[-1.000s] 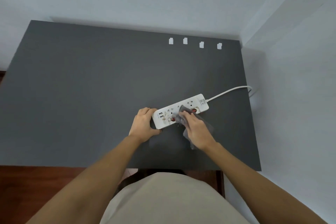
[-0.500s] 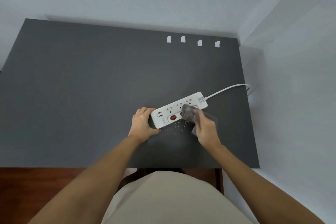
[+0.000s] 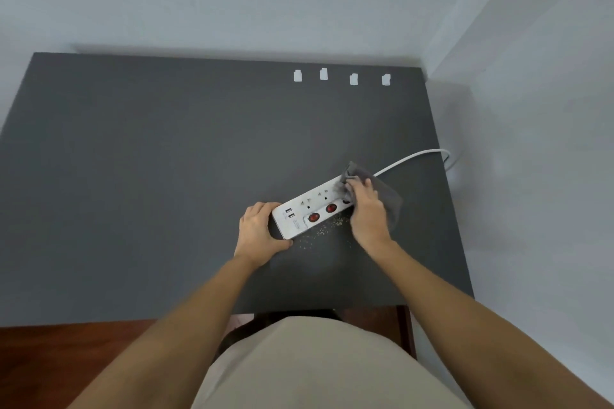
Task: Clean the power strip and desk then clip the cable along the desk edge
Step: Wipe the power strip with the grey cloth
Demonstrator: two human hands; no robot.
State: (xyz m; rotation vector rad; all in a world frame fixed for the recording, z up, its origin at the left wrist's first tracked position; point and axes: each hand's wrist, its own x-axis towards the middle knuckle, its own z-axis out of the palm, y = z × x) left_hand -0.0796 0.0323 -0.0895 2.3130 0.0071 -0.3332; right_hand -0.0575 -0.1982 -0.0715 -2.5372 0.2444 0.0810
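Note:
A white power strip [image 3: 309, 207] with two red switches lies at an angle on the dark grey desk [image 3: 149, 176]. My left hand [image 3: 257, 231] grips its near, USB end. My right hand [image 3: 367, 209] presses a grey cloth [image 3: 387, 194] onto the strip's far end, covering that end. The white cable [image 3: 412, 158] runs from under the cloth to the desk's right edge and drops behind it. Pale crumbs [image 3: 324, 231] are scattered on the desk just in front of the strip.
Several small white cable clips [image 3: 354, 79] sit in a row near the desk's far right edge. White walls stand close behind and to the right of the desk. A reddish floor shows below the near edge.
My right hand has slid the cloth along the strip from its middle to the far, cable end, uncovering both red switches. Crumbs now show in front of the strip. My left hand kept its hold.

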